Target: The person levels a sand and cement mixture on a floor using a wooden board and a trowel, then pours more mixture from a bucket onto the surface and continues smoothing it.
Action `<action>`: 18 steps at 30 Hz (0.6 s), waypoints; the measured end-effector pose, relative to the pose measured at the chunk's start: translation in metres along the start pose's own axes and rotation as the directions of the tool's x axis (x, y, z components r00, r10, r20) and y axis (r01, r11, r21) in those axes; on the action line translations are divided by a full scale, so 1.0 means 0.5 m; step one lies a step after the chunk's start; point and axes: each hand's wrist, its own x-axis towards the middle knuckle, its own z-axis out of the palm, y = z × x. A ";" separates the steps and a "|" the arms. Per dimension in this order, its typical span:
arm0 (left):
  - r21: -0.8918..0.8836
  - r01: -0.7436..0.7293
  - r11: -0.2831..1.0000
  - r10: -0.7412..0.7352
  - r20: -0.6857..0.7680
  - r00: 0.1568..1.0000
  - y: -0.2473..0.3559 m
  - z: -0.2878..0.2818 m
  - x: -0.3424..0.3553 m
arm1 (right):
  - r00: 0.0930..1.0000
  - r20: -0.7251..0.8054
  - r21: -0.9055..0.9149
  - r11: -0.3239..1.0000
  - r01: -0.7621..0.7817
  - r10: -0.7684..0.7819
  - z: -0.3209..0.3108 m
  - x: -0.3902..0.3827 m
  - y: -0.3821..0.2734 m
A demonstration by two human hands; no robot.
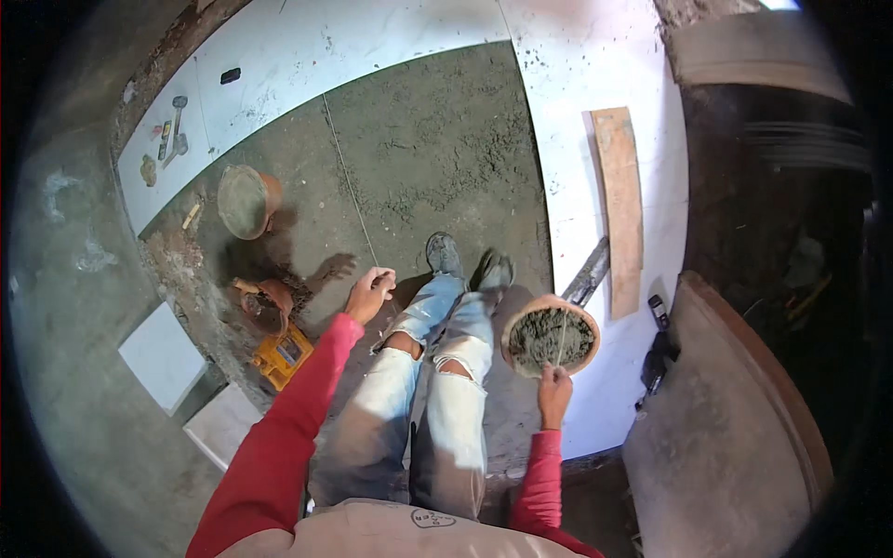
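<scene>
My left hand [368, 296] is closed on a thin pale string [349, 186], which runs from my fingers up the grey mortar floor [437, 130] toward the white tiles. My right hand [553, 398] pinches a length of string at the near rim of a round bucket [512, 330] filled with lumpy wet mortar. That string crosses in front of the bucket's opening. My boots and torn jeans are between my hands. A dark straight bar [586, 274] lies just behind the bucket.
White tiles [214, 102] border the mortar, holding tools [177, 130] at left and a wooden board [616, 205] at right. Left are two more buckets [272, 195], a yellow container [272, 358] and loose tiles [163, 358]. A curved concrete step [721, 418] stands at lower right, beside dark objects.
</scene>
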 end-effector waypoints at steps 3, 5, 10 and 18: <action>-0.140 0.203 0.969 -0.203 0.012 0.979 -0.026 0.053 0.042 | 0.990 -0.086 0.196 0.972 0.127 -0.112 0.000 -0.049 -0.158; -0.159 0.280 0.947 -0.274 0.063 0.960 -0.021 0.091 0.062 | 0.999 -0.004 0.418 0.908 0.036 -0.038 -0.030 -0.094 -0.240; -0.575 0.419 0.703 -0.212 0.393 0.895 0.012 0.162 0.117 | 0.983 0.153 0.528 0.849 0.001 -0.097 -0.242 -0.166 -0.335; -0.880 0.440 0.178 0.285 0.474 0.833 0.030 0.096 0.092 | 0.956 0.250 0.614 0.789 -0.031 -0.156 -0.230 0.090 -0.453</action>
